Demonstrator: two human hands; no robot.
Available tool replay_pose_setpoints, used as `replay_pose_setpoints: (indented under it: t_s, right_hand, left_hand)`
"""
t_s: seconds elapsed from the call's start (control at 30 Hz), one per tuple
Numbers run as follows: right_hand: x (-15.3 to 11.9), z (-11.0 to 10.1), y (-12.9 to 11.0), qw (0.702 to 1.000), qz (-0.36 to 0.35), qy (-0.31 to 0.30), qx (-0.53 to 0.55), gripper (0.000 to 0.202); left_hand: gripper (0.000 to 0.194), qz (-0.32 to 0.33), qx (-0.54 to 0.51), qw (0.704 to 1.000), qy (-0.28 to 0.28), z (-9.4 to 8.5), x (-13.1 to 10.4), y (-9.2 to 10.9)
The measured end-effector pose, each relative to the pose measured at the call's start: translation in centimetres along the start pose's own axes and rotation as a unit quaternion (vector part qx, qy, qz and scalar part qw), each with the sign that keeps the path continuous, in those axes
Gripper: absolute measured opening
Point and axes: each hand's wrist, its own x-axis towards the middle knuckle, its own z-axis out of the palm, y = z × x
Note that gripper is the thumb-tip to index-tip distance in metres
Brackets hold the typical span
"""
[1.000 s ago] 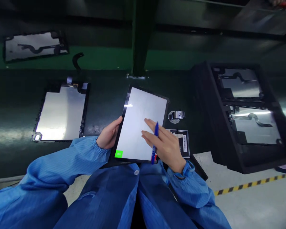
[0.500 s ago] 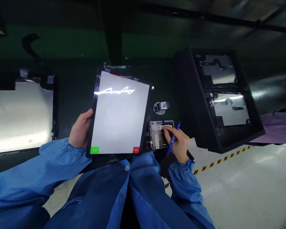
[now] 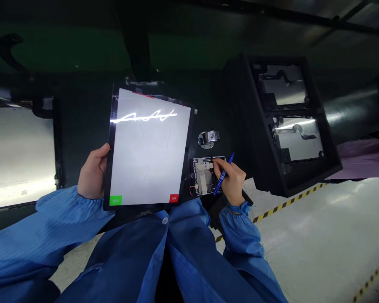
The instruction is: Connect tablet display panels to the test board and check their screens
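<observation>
Dark counter (image 3: 80,134) backs a glossy, black-edged screen (image 3: 148,153), its long axis running away from the person. The left hand (image 3: 92,173) clasps its left edge, fingertips hidden. The right hand (image 3: 235,182) holds a blue pen (image 3: 223,174), fingertips bunched at a taped circuit board (image 3: 203,180), exact pinch unclear. A silvery panel (image 3: 20,155) is cropped at left.

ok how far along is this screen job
Looks done: the screen is lit, with green and red boxes. In hand: the left hand holds its edge; the right hand, gripping the pen, reaches the board. Perhaps left: two panels in the tray, one panel far left; their status I can't tell.
</observation>
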Motion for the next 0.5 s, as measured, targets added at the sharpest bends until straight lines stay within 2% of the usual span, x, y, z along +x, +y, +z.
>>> replay_pose_setpoints:
  t_s: [0.1, 0.23, 0.37, 0.5]
  right_hand:
    - [0.2, -0.3, -0.1, 1.000, -0.015, -0.010, -0.008, 0.022]
    - [0.5, -1.1, -2.5, 0.999, 0.017, -0.035, 0.028, 0.017]
    - [1.0, -1.7, -5.6, 0.984, 0.063, -0.167, 0.015, 0.018]
    - [2.2, -1.7, -7.1, 0.959, 0.101, -0.254, -0.079, 0.019]
  left_hand:
    - [0.032, -0.005, 0.029, 0.998, 0.052, 0.1, -0.1, 0.1]
    - [0.034, -0.019, 0.026, 0.999, 0.039, 0.4, -0.3, 0.2]
    - [0.037, -0.029, 0.021, 0.999, 0.000, 0.5, -0.4, 0.1]
    - [0.031, 0.002, 0.045, 0.998, 0.039, 0.4, -0.1, 0.0]
